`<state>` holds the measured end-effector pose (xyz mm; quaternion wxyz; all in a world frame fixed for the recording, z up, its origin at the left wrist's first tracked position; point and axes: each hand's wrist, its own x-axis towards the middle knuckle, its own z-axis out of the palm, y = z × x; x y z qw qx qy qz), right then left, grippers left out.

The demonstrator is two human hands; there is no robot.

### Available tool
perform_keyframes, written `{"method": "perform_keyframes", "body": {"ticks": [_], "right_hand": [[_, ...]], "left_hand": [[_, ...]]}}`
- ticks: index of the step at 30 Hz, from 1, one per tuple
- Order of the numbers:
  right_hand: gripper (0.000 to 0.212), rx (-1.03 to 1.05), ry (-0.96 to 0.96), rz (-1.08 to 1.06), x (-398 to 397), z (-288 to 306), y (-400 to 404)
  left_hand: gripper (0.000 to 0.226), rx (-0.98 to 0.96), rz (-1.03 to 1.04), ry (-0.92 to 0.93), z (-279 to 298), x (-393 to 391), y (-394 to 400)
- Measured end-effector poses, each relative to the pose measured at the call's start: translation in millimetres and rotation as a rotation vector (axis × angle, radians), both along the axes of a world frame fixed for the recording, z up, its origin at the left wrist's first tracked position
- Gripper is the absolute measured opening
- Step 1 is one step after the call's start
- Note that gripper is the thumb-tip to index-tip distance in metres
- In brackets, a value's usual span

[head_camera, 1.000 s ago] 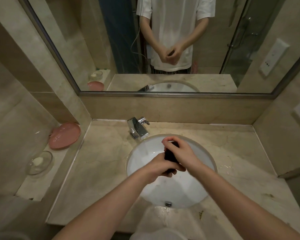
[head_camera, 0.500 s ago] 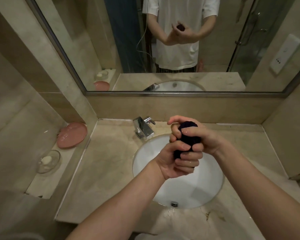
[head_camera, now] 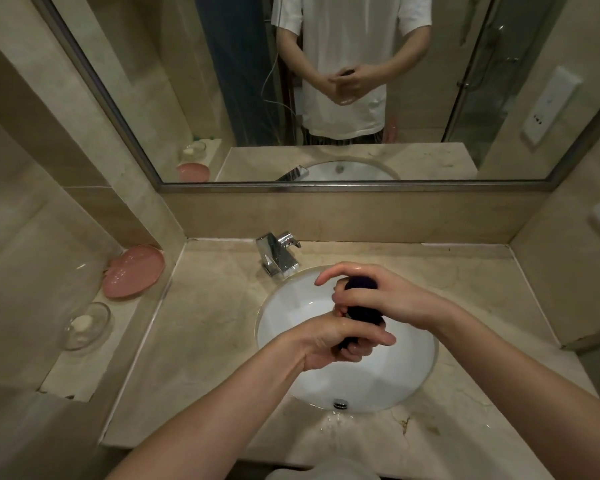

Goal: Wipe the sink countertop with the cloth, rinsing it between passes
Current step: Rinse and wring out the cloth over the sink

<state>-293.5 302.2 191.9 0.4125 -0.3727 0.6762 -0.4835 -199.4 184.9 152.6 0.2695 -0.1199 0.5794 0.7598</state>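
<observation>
Both hands have dropped back down from the raised position of half a second ago and now sit low over the sink basin (head_camera: 406,368), with the dark cloth (head_camera: 362,311) bunched into a tight roll between them. Left hand (head_camera: 340,341) grips the lower end of the roll, fingers curled under it and thumb laid across the front; right hand (head_camera: 378,296) wraps the upper end, most fingers closed round the cloth while the forefinger sticks out straight toward the tap (head_camera: 278,254). No water can be seen running from the tap. This looks like the wringing part of a rinse, done over the basin so the drips fall inside. Wet patches show on the bench (head_camera: 201,327) at the near rim by the overflow and on the right side, and a brownish mark lies near the front right edge. Next move, by my reckoning, calls for a last twist, then shaking the cloth open and laying it flat on the bench for another pass, likely toward that stained front right area. Over on the left ledge sit a pink dish (head_camera: 134,271) and a clear soap dish (head_camera: 85,325), well apart from the hands.
</observation>
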Motion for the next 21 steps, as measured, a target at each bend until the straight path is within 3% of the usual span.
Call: {"method": "perform_keyframes", "body": {"ticks": [2, 4, 7, 11, 21], "right_hand": [[0.026, -0.034, -0.006, -0.066, 3, -5, -1], [0.027, -0.065, 0.008, -0.183, 8, -13, -4], [0.027, -0.058, -0.003, -0.392, 19, -31, -13], [0.029, -0.046, -0.061, -0.624, 25, -68, -29], [0.02, 0.14, 0.031, -0.884, 34, -120, -47]], "left_hand": [[0.036, -0.225, 0.063, -0.047, -2, -5, 4], [0.029, -0.402, 0.152, -0.06, -8, -8, 7], [0.013, -0.483, 0.276, -0.047, -16, -9, 11], [0.008, -0.597, 0.364, -0.085, -43, -12, 14], [0.019, -1.098, 0.209, -0.036, -97, -17, 18]]}}
